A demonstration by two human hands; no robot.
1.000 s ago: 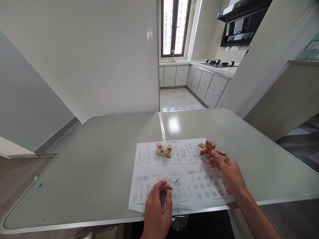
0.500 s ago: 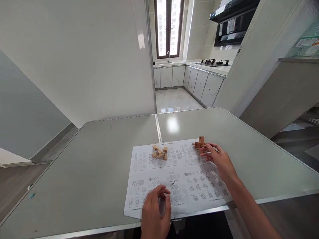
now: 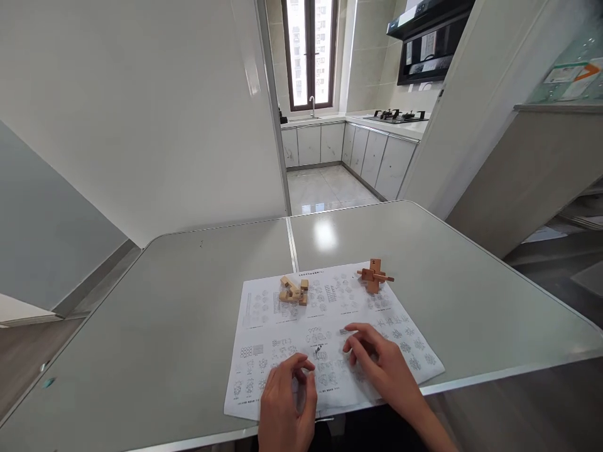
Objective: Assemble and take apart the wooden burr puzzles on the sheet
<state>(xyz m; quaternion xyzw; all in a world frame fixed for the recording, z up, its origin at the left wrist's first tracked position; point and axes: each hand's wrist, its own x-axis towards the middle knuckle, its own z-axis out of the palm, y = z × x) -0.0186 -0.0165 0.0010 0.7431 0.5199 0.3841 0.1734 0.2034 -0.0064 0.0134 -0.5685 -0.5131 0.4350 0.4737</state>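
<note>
Grey-topped bench [image 3: 198, 320] with a metal edge strip occupies the foreground. Both hands are positioned at the near edge, spaced apart, and neither grips an object. Left hand [image 3: 286, 397]: fingers loosely curled, thumb just beside the index fingertip. Right hand [image 3: 384, 367]: fingers curled, thumb and index fingertip apart. Contact with the printed sheet [image 3: 292, 329] beneath them cannot be confirmed. Beyond the hands, a cluster of pale wooden pieces [image 3: 296, 293] rests on the upper-left half of the sheet. A reddish-brown wooden cross [image 3: 374, 274], its upright marked "2", sits at the sheet's upper-right edge. A seam [image 3: 291, 245] divides the benchtop behind the sheet. Kitchen cabinets [image 3: 308, 146], a gas stove [image 3: 396, 116] and a window [image 3: 310, 56] occupy the background.
</note>
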